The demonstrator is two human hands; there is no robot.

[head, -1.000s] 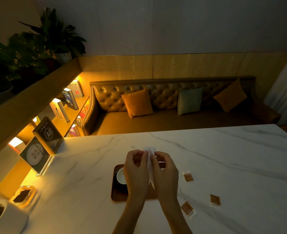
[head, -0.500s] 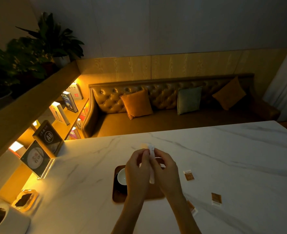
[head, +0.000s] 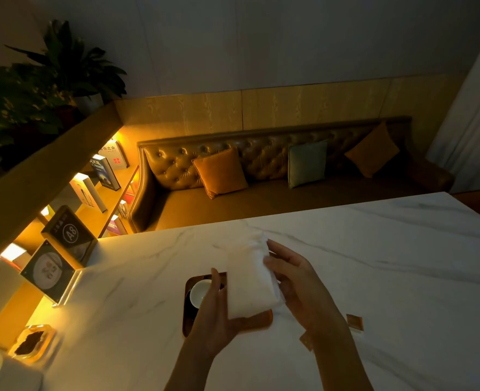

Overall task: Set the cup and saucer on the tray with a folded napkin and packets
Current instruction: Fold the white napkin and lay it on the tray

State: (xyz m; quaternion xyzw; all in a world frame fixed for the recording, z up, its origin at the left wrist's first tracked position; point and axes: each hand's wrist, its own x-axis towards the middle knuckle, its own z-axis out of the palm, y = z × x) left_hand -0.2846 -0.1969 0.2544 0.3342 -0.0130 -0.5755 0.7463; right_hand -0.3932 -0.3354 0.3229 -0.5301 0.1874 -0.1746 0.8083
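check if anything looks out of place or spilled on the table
Nothing is spilled. The small brown packets lie scattered on the white marble table, right of the brown wooden tray, not on it. The white folded napkin is held above the tray by the left hand and right hand.

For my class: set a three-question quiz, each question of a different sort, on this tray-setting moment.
1. True or false: the napkin lies flat on the tray.
2. Which hands hold the napkin? A) left hand only B) right hand only C) both
3. Fill in: the brown packets lie on the ____ table, not on the tray.

Key: 1 false, it is held above the tray; 2 C; 3 marble.
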